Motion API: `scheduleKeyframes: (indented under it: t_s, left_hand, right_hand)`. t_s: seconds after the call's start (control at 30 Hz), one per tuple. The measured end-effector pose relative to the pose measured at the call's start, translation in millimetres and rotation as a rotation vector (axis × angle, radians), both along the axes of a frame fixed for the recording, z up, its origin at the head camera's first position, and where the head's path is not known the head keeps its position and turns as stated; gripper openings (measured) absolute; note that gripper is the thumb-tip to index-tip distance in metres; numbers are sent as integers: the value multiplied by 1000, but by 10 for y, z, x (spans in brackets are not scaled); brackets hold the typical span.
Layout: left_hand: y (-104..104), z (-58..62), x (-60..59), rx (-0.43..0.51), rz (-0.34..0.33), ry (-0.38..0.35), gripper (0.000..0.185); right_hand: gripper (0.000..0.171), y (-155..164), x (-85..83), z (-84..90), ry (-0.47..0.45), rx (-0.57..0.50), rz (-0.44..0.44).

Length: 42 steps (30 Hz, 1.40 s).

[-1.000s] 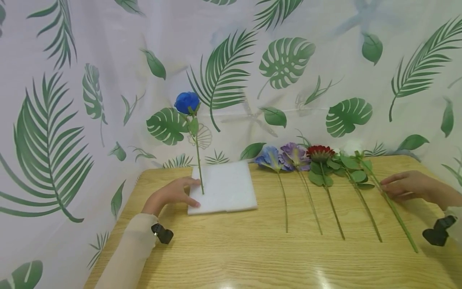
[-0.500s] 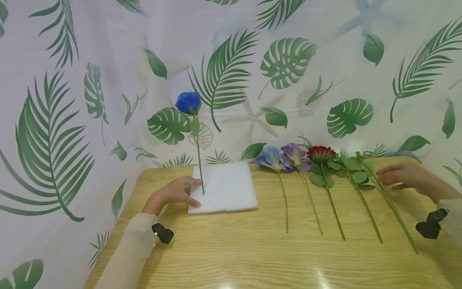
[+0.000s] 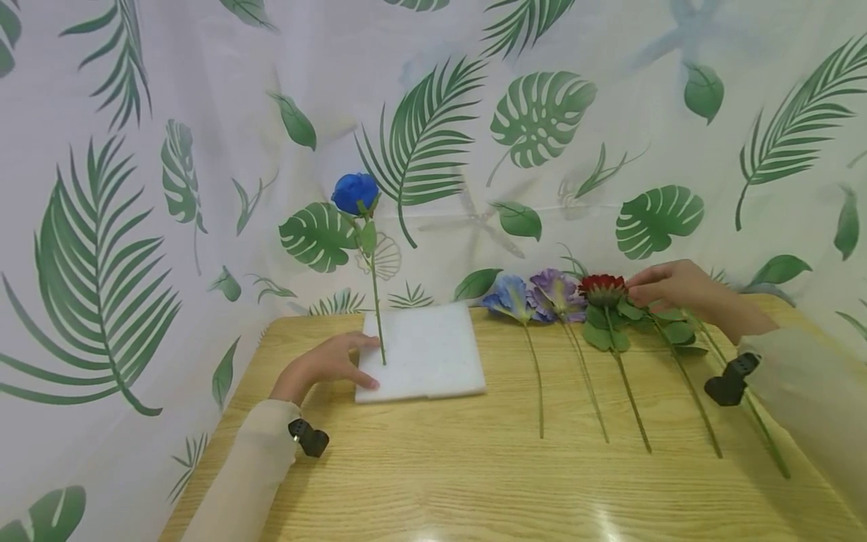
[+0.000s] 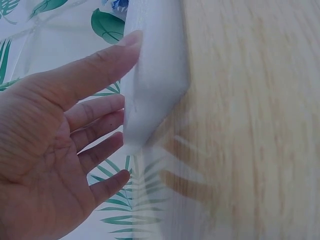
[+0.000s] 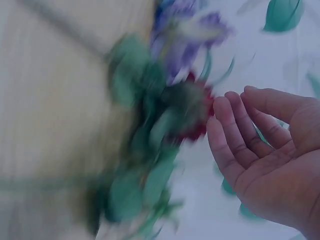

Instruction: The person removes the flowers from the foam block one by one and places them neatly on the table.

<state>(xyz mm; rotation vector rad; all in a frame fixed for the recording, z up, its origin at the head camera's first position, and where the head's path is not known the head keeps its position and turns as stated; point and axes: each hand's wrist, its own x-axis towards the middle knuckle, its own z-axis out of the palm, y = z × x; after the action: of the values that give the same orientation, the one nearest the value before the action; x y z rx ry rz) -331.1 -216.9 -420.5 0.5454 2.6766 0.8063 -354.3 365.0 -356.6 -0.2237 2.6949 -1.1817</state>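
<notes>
A white foam block (image 3: 433, 352) lies on the wooden table (image 3: 474, 474), and a blue rose (image 3: 355, 193) stands upright in it near its left edge. My left hand (image 3: 342, 363) rests against the block's left side with straight fingers; in the left wrist view the left hand (image 4: 75, 130) is open, thumb along the foam block (image 4: 155, 75). My right hand (image 3: 664, 286) hovers open just right of the red flower (image 3: 601, 287) and holds nothing. In the blurred right wrist view, the right hand's fingers (image 5: 235, 135) are close to the red flower (image 5: 197, 125).
A light blue flower (image 3: 508, 297) and a purple flower (image 3: 555, 290) lie left of the red one, stems toward me. Two more leafy stems (image 3: 684, 376) lie partly under my right arm. A leaf-print curtain (image 3: 542, 120) closes off the back and sides.
My right hand has lifted off the rightmost stem and moved left and back toward the red flower's head. The left hand and the blue rose have stayed put.
</notes>
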Motion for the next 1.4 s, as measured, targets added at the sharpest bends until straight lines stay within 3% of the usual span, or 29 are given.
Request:
scheduleKeyframes:
  t_s: [0.2,0.6,1.0,1.4]
  left_hand:
    - [-15,-3,-4,4,4,1,85]
    - [-4,13,-5,11,9,-7,85]
    - [-14,-10,-17,6,8,-12,86]
    - [-10,-11,-38,-8,1,1,84]
  right_hand:
    - [50,-633,-174,137,9,-83,42]
    - [36,-1915,-233,258,-13,-278,172]
    - [30,-2846,-144,80,-88,-455,227]
    - [37,-3387,-90,-148,-105,-544,221]
